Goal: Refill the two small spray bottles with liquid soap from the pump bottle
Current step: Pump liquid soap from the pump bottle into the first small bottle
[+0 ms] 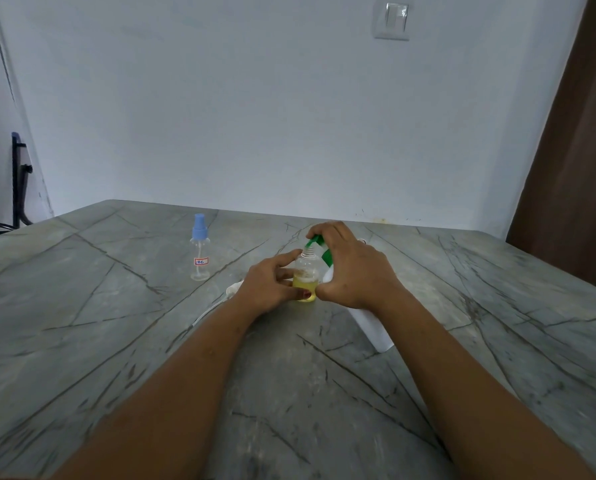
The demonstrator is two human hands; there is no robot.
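Evidently under halfway, I judge. Near the middle of the worktop (pixel 116 341), the white pump bottle (pixel 369 327) leans under the right hand (pixel 352 268), fingers curled over its green head. The left hand (pixel 268 285) wraps its fingers round the open spray bottle (pixel 306 271), part-filled with yellow soap, neck beneath the nozzle. The second spray bottle (pixel 199 251), capped and seemingly empty, stands well apart toward the far left edge.

Your left hand (pixel 268 289) grips an uncapped small spray bottle (pixel 305 271), part-filled with yellow liquid, upright on the grey table (pixel 116 323). Your right hand (pixel 352 268) clasps the tilted white pump bottle (pixel 372 327), fingers over its green pump head (pixel 315 241) at the small bottle's mouth. A blue-capped spray bottle (pixel 200 249) stands apart, left.
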